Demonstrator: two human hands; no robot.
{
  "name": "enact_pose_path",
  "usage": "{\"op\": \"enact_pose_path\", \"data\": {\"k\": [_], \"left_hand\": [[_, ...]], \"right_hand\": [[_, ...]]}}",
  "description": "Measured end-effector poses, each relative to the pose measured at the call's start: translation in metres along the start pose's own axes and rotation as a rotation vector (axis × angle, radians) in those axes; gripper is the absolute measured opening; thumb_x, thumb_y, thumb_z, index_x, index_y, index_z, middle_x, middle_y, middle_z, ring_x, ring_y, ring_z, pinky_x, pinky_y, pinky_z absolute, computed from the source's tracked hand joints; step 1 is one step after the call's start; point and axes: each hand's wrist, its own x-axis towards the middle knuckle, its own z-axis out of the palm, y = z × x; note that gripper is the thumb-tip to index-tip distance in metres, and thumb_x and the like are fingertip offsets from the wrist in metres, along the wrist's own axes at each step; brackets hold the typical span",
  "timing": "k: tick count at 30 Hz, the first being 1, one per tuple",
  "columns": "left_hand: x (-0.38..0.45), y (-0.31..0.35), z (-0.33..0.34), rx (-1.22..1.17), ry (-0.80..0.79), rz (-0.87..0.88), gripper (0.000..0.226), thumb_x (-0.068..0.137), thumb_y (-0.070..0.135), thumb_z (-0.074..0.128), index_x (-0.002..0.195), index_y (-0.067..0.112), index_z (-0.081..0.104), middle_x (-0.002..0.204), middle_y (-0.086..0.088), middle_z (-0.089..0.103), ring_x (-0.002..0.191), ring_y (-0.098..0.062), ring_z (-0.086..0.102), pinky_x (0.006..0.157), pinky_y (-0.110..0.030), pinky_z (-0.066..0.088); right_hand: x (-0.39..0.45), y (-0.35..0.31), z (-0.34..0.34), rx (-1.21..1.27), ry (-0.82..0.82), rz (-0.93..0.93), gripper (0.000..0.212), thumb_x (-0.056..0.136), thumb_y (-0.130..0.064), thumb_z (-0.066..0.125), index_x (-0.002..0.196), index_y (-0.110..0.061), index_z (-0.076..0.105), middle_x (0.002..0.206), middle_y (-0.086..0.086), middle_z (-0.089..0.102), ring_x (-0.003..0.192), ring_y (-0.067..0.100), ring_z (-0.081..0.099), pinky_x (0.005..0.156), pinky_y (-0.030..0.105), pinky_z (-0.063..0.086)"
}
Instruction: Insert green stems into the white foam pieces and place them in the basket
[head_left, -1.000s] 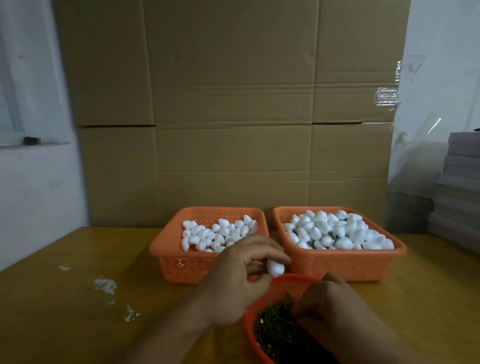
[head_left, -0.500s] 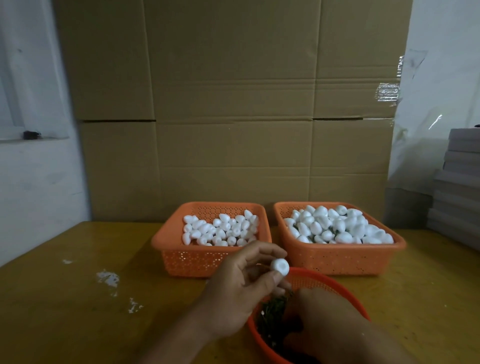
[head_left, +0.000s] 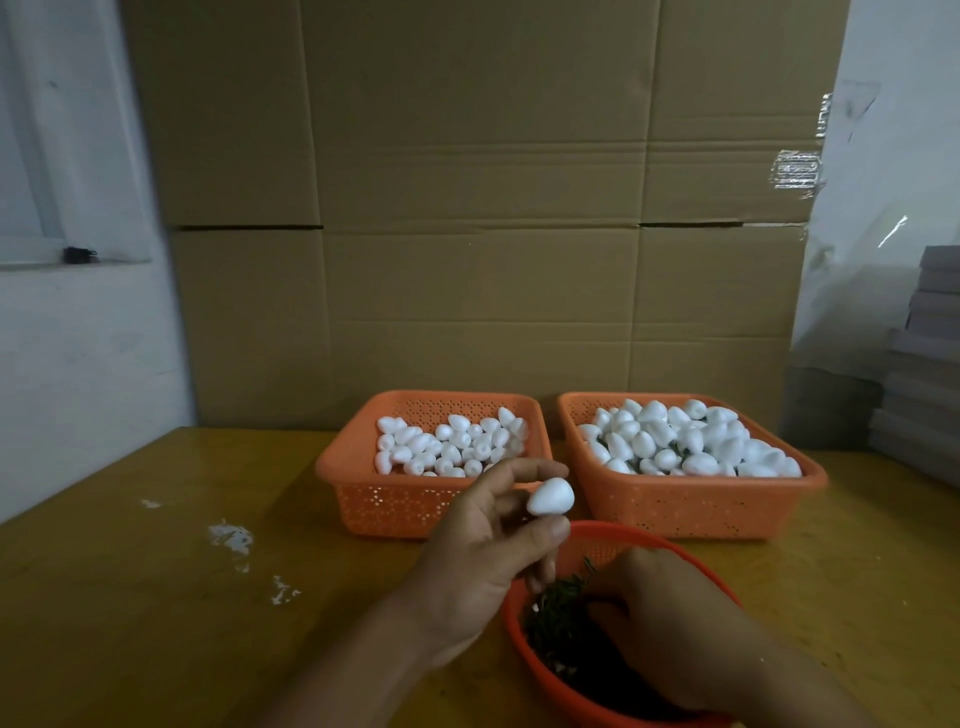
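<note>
The left hand (head_left: 483, 545) holds a small white egg-shaped foam piece (head_left: 551, 497) pinched between thumb and fingertips, raised above the near edge of the round orange plastic bowl (head_left: 618, 535). The right hand (head_left: 670, 623) reaches down into that bowl among the dark green stems (head_left: 556, 613), its fingers curled into the pile; whether they have a stem pinched yet cannot be told, since the fingertips are hidden.

The step in hand looks like picking out one stem to push into the foam piece. To do it well, the right hand should draw out a single stem, not a tangle, gripping it near the end that goes in so it does not bend. The left hand does best to turn the foam piece so one end faces the right hand, and to hold it lightly, as foam dents under a hard squeeze. The stem should go in straight along the long axis, slowly, so it does not break out through the side.

On the far side of the yellow wooden tabletop (head_left: 156, 623) stand two orange perforated rectangular baskets: the left basket (head_left: 395, 499) is partly filled with plain white pieces, and the right basket (head_left: 701, 509) is heaped with pieces showing bits of green between them, so it is probably where the finished piece goes.
</note>
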Motion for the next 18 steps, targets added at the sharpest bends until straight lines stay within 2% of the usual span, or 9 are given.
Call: {"op": "enact_pose_path", "data": {"k": [3, 5, 7, 11, 14, 18], "left_hand": [[0.000, 0.003, 0.001, -0.027, 0.041, -0.029, 0.025, 0.090, 0.024, 0.068, 0.114, 0.018, 0.067, 0.075, -0.002, 0.059, 0.060, -0.014, 0.053, 0.054, -0.024, 0.044], [0.000, 0.004, 0.002, -0.031, 0.075, -0.056, 0.030, 0.089, 0.034, 0.062, 0.106, 0.009, 0.066, 0.072, -0.002, 0.057, 0.056, -0.014, 0.051, 0.051, -0.023, 0.040], [0.000, 0.005, 0.003, -0.038, 0.108, -0.086, 0.036, 0.088, 0.042, 0.058, 0.097, 0.008, 0.063, 0.069, -0.002, 0.057, 0.052, -0.014, 0.048, 0.048, -0.022, 0.036], [-0.001, 0.005, 0.003, -0.076, 0.142, -0.159, 0.044, 0.093, 0.052, 0.051, 0.092, 0.011, 0.068, 0.066, -0.005, 0.056, 0.049, -0.014, 0.047, 0.045, -0.023, 0.035], [-0.001, 0.006, 0.002, -0.085, 0.125, -0.209, 0.051, 0.091, 0.060, 0.050, 0.082, 0.014, 0.069, 0.063, -0.005, 0.054, 0.047, -0.014, 0.046, 0.044, -0.023, 0.034], [-0.001, 0.007, 0.004, -0.066, 0.111, -0.230, 0.054, 0.088, 0.066, 0.051, 0.075, 0.016, 0.066, 0.059, -0.005, 0.050, 0.042, -0.014, 0.041, 0.041, -0.022, 0.030]], "right_hand": [[-0.001, 0.001, 0.000, 0.058, 0.057, -0.042, 0.019, 0.096, -0.031, 0.054, 0.090, -0.021, 0.069, 0.089, -0.007, 0.071, 0.083, 0.011, 0.065, 0.080, 0.034, 0.053], [-0.002, 0.001, 0.000, 0.109, 0.115, -0.059, 0.020, 0.098, -0.031, 0.051, 0.088, -0.023, 0.067, 0.090, -0.008, 0.070, 0.084, 0.011, 0.064, 0.081, 0.035, 0.052], [-0.005, 0.001, -0.001, 0.159, 0.164, -0.062, 0.023, 0.100, -0.032, 0.046, 0.091, -0.022, 0.065, 0.092, -0.004, 0.069, 0.086, 0.014, 0.063, 0.082, 0.039, 0.051], [-0.009, -0.002, -0.008, 0.313, 0.292, -0.097, 0.033, 0.097, -0.026, 0.044, 0.069, -0.012, 0.054, 0.065, 0.006, 0.058, 0.061, 0.020, 0.055, 0.066, 0.049, 0.045], [-0.012, -0.007, -0.012, 0.439, 0.354, -0.179, 0.036, 0.096, -0.020, 0.046, 0.062, -0.008, 0.046, 0.060, 0.012, 0.050, 0.056, 0.023, 0.049, 0.058, 0.044, 0.039], [-0.012, -0.009, -0.007, 0.481, 0.365, -0.253, 0.037, 0.099, -0.021, 0.046, 0.063, -0.011, 0.045, 0.060, 0.008, 0.049, 0.053, 0.017, 0.046, 0.052, 0.033, 0.034]]}}
